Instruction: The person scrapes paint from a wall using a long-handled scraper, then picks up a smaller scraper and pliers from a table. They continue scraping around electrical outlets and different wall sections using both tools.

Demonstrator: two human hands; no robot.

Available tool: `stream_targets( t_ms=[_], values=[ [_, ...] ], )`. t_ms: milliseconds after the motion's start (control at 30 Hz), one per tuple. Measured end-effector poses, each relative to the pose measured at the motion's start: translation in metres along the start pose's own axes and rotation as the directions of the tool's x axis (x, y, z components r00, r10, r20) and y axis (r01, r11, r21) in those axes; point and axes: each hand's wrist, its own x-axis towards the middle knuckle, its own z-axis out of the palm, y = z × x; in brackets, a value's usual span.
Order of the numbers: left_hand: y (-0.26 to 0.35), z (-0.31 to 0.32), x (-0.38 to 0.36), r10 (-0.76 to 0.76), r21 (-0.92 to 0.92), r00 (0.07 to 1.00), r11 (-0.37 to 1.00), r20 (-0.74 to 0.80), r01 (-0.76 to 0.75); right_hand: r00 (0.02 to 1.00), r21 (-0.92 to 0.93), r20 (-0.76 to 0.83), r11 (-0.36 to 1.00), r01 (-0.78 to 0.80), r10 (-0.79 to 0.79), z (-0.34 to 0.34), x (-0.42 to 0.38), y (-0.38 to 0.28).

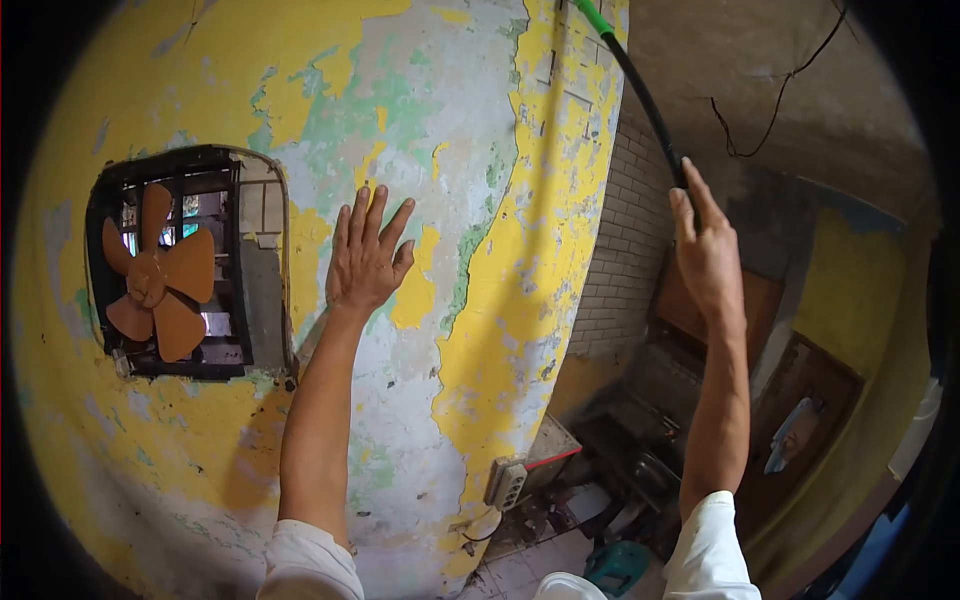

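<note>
My left hand (370, 250) is raised with its fingers spread, palm toward the wall (420, 120); it appears to rest flat on the surface. Paint is peeling there, with yellow, green and whitish grey patches around the fingers. My right hand (708, 250) is closed around the lower end of a long black pole (645, 90). The pole slants up to the left and has a green section (594, 17) near the top of the view. Its far end is out of sight.
A brown-orange fan (150, 285) sits in a dark-framed wall opening at left. An electrical outlet strip (508, 484) hangs low on the wall's edge. Beyond the corner are a brick wall (620, 220), a dark cluttered counter, a green plastic item (615, 566) and dangling wires (770, 125).
</note>
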Motion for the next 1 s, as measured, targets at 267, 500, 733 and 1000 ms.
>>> stream_targets(
  t_ms=[267,500,733,1000],
  values=[
    [0.001,0.002,0.001,-0.004,0.031,1.000,1.000,-0.011,0.005,0.996,-0.037,-0.009,0.995,0.089,-0.089,-0.006,-0.008,0.015],
    [-0.002,0.002,-0.002,0.012,0.009,0.999,1.000,-0.034,-0.012,0.995,-0.054,0.027,0.993,0.102,-0.100,-0.018,-0.034,0.031],
    [-0.001,-0.007,0.000,0.011,0.001,0.999,1.000,0.041,-0.011,0.999,-0.065,0.045,0.998,-0.013,0.016,-0.021,0.002,0.022],
    [0.000,-0.003,0.000,0.009,0.034,1.000,0.999,0.027,-0.010,0.993,0.064,0.111,0.996,-0.054,0.047,-0.030,0.023,0.024]
  ],
)
